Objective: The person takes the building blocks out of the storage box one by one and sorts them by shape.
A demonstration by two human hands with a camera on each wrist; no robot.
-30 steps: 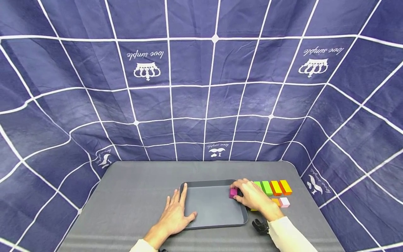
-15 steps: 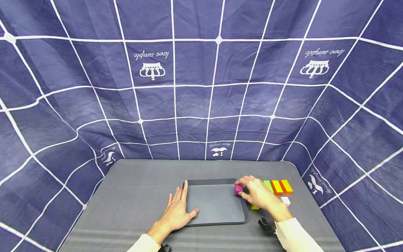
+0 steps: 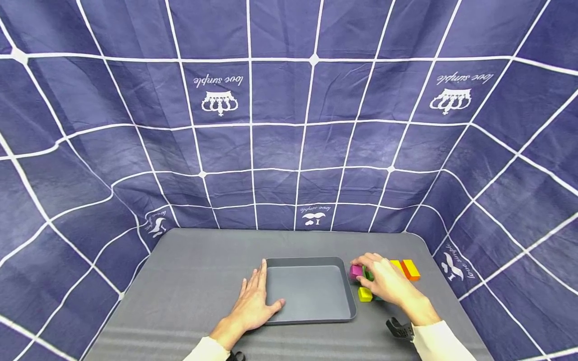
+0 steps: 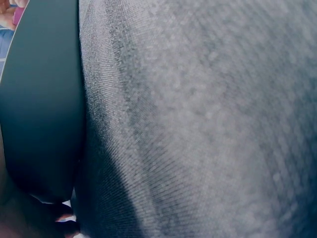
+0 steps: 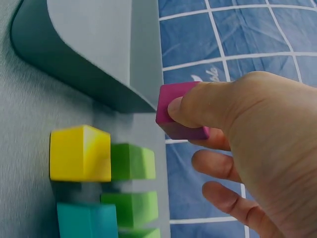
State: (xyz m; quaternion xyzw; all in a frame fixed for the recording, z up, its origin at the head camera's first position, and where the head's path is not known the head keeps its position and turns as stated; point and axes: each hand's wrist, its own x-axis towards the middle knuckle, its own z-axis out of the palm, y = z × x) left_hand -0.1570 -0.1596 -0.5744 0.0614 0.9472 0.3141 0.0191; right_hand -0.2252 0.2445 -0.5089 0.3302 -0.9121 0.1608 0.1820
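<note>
My right hand (image 3: 392,282) pinches a magenta block (image 3: 355,272) between thumb and fingers, just past the right rim of a grey baking tray (image 3: 307,296). In the right wrist view the thumb lies on the magenta block (image 5: 173,94), which is held up off the table. My left hand (image 3: 251,307) rests at the tray's left side, fingers straight along the rim and thumb reaching over the near left corner. Under the right hand sit a yellow block (image 5: 79,154), a teal block (image 5: 88,220) and green blocks (image 5: 132,161), partly hidden in the head view.
Two yellow-and-orange blocks (image 3: 411,269) stand at the far right, one partly behind the right hand. The grey table (image 3: 189,271) ends at a blue curtain (image 3: 275,145) with white grid lines. A black strap (image 3: 399,328) is at the right wrist.
My right hand has carried the magenta block rightward, from inside the tray's right end to outside its rim. The left hand keeps its place at the tray.
</note>
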